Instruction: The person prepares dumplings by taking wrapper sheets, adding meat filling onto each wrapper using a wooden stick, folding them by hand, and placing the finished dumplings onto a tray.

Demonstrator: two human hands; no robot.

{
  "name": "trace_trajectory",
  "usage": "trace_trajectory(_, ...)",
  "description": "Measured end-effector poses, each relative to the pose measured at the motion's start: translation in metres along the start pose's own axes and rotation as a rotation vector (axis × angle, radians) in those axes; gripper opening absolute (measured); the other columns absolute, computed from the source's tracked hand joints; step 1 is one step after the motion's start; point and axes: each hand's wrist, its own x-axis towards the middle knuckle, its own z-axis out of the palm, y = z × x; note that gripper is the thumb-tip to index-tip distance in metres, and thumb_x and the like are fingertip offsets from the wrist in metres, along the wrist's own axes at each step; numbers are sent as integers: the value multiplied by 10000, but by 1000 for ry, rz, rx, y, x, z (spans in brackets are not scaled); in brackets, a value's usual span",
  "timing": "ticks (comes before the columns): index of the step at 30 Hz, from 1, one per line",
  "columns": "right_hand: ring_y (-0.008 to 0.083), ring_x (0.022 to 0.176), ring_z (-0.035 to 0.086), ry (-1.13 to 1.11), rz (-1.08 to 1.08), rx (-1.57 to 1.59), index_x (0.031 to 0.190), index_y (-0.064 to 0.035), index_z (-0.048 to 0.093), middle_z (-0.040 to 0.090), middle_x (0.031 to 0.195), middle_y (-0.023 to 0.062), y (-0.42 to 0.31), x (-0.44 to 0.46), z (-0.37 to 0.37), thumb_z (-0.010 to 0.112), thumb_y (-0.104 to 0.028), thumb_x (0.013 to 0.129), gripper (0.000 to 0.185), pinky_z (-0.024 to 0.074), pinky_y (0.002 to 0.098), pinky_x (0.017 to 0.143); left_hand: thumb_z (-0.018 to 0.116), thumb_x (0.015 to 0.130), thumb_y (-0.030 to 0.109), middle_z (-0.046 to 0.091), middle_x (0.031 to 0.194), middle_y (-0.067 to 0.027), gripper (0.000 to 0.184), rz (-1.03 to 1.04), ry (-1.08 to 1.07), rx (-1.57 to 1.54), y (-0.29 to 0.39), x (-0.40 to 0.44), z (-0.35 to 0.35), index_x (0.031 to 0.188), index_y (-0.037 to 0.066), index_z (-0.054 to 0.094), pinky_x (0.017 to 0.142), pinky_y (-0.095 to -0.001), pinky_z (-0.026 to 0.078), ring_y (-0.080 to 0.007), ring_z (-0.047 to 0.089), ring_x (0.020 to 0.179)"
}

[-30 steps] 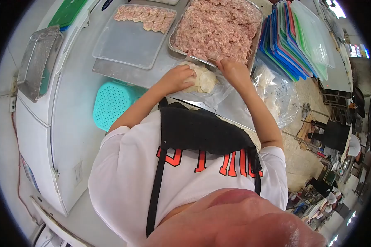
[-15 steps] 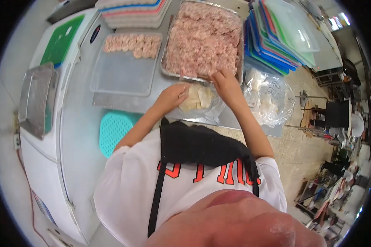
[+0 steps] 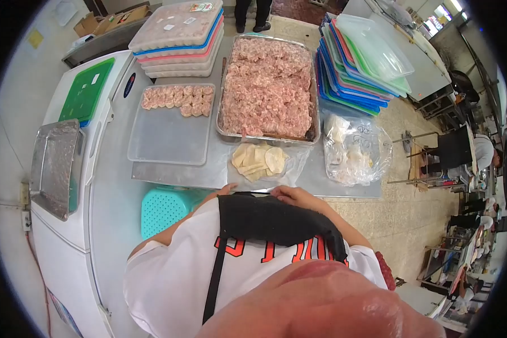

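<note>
Head view: wrappers (image 3: 258,161) lie on plastic (image 3: 294,167) on the counter (image 3: 177,173), just in front of the meat (image 3: 267,90). Left hand (image 3: 227,189) and right hand (image 3: 288,194) near the counter's front edge, both partly hidden; opening and any hold cannot be told.

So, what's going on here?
A person in a black apron has their left hand and right hand at the table's near edge; whether either grip holds anything is unclear. Thin round wrappers lie just ahead, then a metal tray of minced meat. Left of that, a plastic tray is partly filled with small meat pieces.
</note>
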Motion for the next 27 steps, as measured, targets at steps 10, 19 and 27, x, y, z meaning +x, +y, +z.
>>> trace_trajectory(10, 121, 1005, 561, -68, -4, 117, 1256, -43, 523, 632, 1099, 43, 37, 13, 15, 503, -120, 979, 289, 441, 282, 892, 533, 938, 213, 617, 1118, -147, 500, -21, -35, 13, -28, -18, -13, 1418, 184, 396, 875, -363, 468, -285, 604, 1009)
trace_trajectory(19, 197, 989, 615, -126, 43, -11, 1323, -95, 508, 645, 1145, 85, 36, 13, 14, 557, -168, 916, 416, 470, 327, 866, 535, 937, 208, 610, 1082, -137, 519, -22, -49, 28, -34, -17, -19, 1431, 192, 378, 864, -357, 465, -272, 598, 977)
trace_trajectory(27, 336, 1018, 637, -176, 57, -183, 1339, -134, 503, 645, 1138, 180, 35, 11, 13, 535, -236, 918, 434, 482, 396, 875, 537, 936, 204, 604, 1049, -127, 536, -11, -74, 47, -28, -11, -20, 1443, 199, 362, 855, -352, 463, -260, 592, 948)
